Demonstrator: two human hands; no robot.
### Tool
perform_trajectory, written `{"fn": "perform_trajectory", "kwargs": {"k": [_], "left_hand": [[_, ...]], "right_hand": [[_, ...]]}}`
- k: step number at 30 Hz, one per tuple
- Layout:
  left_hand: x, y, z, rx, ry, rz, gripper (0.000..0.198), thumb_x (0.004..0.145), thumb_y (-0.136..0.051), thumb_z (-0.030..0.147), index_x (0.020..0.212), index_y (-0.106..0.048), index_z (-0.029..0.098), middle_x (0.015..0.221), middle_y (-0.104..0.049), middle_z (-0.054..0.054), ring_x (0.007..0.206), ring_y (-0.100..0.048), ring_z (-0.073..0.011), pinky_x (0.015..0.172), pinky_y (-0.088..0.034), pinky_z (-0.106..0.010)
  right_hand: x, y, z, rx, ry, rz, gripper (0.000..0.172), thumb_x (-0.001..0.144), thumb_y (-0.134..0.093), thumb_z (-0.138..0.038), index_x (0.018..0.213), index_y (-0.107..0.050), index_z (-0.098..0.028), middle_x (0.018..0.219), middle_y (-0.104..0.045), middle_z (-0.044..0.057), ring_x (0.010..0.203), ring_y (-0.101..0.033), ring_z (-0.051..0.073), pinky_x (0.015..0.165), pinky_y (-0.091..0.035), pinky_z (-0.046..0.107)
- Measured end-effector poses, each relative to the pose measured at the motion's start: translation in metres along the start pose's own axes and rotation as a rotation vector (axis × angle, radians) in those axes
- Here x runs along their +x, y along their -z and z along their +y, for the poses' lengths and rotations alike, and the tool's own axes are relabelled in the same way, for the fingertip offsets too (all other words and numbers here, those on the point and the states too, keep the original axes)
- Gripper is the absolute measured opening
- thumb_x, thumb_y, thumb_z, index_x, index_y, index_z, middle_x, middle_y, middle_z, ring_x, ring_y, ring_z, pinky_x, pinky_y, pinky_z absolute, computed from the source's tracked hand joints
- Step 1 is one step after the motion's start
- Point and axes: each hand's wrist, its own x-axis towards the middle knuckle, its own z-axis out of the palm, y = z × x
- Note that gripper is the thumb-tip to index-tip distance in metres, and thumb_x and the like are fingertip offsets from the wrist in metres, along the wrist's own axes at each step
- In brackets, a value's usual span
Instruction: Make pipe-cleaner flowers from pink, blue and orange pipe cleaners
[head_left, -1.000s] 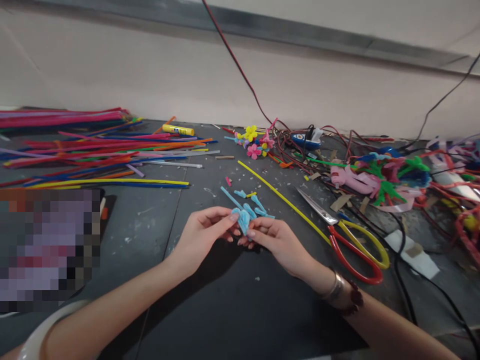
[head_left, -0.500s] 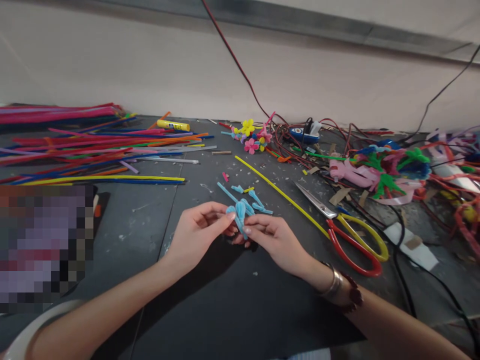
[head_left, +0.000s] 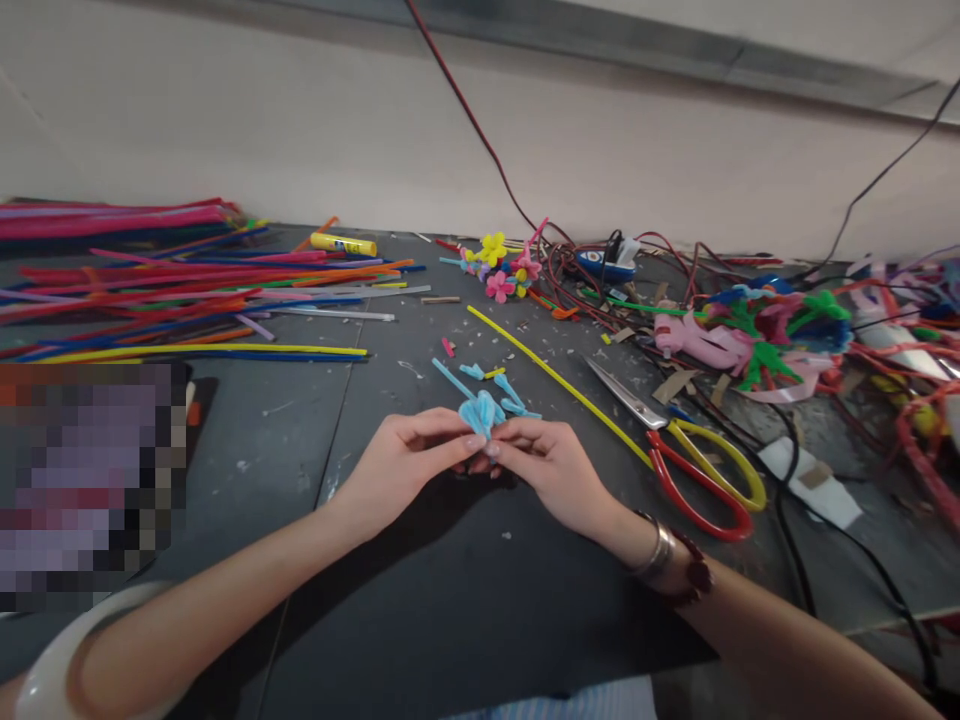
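Between my two hands is a light-blue bent pipe cleaner shape (head_left: 480,411) with several loops, like a small flower. My left hand (head_left: 409,452) pinches its base from the left, thumb against fingers. From the right my right hand (head_left: 546,458) pinches the same base, the two thumb tips nearly touching. The lower end of the shape is hidden by my fingers. Just beyond lie a straight light-blue pipe cleaner piece (head_left: 450,376) and small bent light-blue pieces (head_left: 504,388). A long yellow pipe cleaner (head_left: 559,382) runs diagonally to the right of them.
Scissors (head_left: 675,440) with red and yellow handles lie right of my right hand. Many coloured pipe cleaners (head_left: 187,290) spread at the left, near a yellow tube (head_left: 343,244). Pipe cleaner flowers (head_left: 499,265), tangled cables and a pink glue gun (head_left: 701,340) occupy the back and right.
Both thumbs have moved closer together at the base of the light-blue shape. Its loops, upright and narrow before, now look wider and lower. The view has shifted slightly.
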Motion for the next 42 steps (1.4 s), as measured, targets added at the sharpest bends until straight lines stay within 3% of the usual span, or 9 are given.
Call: {"fn": "perform_trajectory", "kwargs": {"k": [17,27,32,35,38,42], "left_hand": [[-0.002,-0.002,0.009,0.092,-0.028,-0.001,0.018,0.077,-0.057,0.023,0.064,-0.068,0.016,0.067,-0.055,0.000,0.057,-0.047,-0.0094,0.054,-0.041,-0.021],[-0.002,-0.004,0.011,0.090,-0.063,0.005,0.015,0.077,-0.057,0.019,0.064,-0.063,0.016,0.064,-0.051,0.003,0.055,-0.045,-0.0078,0.053,-0.039,-0.019],[-0.003,-0.004,0.011,0.040,0.027,-0.020,0.014,0.080,-0.054,0.024,0.071,-0.061,0.016,0.065,-0.056,0.002,0.063,-0.051,-0.0094,0.064,-0.042,-0.020],[-0.005,-0.004,0.010,-0.044,0.136,-0.168,0.013,0.081,-0.052,0.027,0.079,-0.060,0.016,0.074,-0.063,-0.002,0.071,-0.057,-0.0118,0.069,-0.045,-0.023],[-0.007,-0.005,0.009,-0.092,0.242,-0.295,0.014,0.079,-0.054,0.028,0.076,-0.058,0.015,0.070,-0.064,-0.004,0.067,-0.060,-0.0142,0.068,-0.048,-0.027],[-0.007,-0.006,0.010,-0.113,0.284,-0.261,0.014,0.075,-0.059,0.028,0.072,-0.058,0.014,0.064,-0.060,-0.002,0.060,-0.058,-0.0135,0.063,-0.051,-0.029]], "right_hand": [[0.000,0.000,-0.001,0.035,-0.044,-0.032,0.016,0.073,-0.063,-0.031,0.074,-0.066,-0.015,0.068,-0.067,0.002,0.062,-0.060,0.011,0.060,-0.048,0.024],[0.000,-0.002,-0.002,-0.067,-0.038,-0.020,0.020,0.071,-0.065,-0.034,0.071,-0.067,-0.015,0.065,-0.063,0.001,0.059,-0.056,0.010,0.059,-0.046,0.023],[0.000,0.003,-0.011,-0.066,0.008,0.052,0.021,0.073,-0.063,-0.037,0.073,-0.062,-0.016,0.067,-0.061,0.000,0.063,-0.056,0.011,0.059,-0.044,0.022],[0.002,0.011,-0.015,-0.051,0.026,0.070,0.025,0.080,-0.054,-0.039,0.086,-0.063,-0.017,0.074,-0.062,0.001,0.067,-0.057,0.011,0.061,-0.044,0.022],[0.004,0.017,-0.015,-0.084,-0.008,-0.013,0.023,0.081,-0.054,-0.035,0.090,-0.066,-0.017,0.077,-0.063,0.002,0.069,-0.056,0.010,0.063,-0.043,0.022],[0.005,0.020,-0.011,-0.067,-0.054,-0.088,0.015,0.073,-0.064,-0.027,0.084,-0.068,-0.018,0.076,-0.064,0.000,0.067,-0.056,0.010,0.064,-0.043,0.023]]}}
